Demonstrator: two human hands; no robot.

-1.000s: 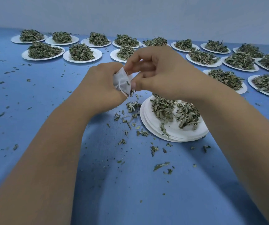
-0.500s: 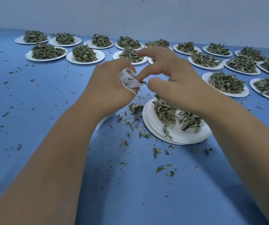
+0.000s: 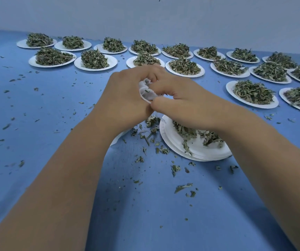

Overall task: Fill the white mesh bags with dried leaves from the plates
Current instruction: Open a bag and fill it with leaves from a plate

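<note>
A small white mesh bag (image 3: 146, 91) is bunched between both hands above the blue table. My left hand (image 3: 125, 100) grips it from the left, fingers curled round it. My right hand (image 3: 180, 98) pinches the bag's mouth from the right with thumb and fingers. A few green leaf bits show inside the bag. Below the hands a stack of white plates (image 3: 196, 151) holds a small remnant of dried leaves (image 3: 187, 131). Most of the bag is hidden by the fingers.
Several white plates heaped with dried leaves stand in rows along the back, such as one plate (image 3: 95, 60) at back left and another (image 3: 252, 93) at right. Loose leaf crumbs (image 3: 149, 134) litter the blue table (image 3: 37, 115). A white edge (image 3: 116, 139) shows under my left wrist.
My right hand's fingers, spread apart half a second ago, have closed onto the bag's mouth. Both hands have shifted slightly right and stay together over the stacked plates.
</note>
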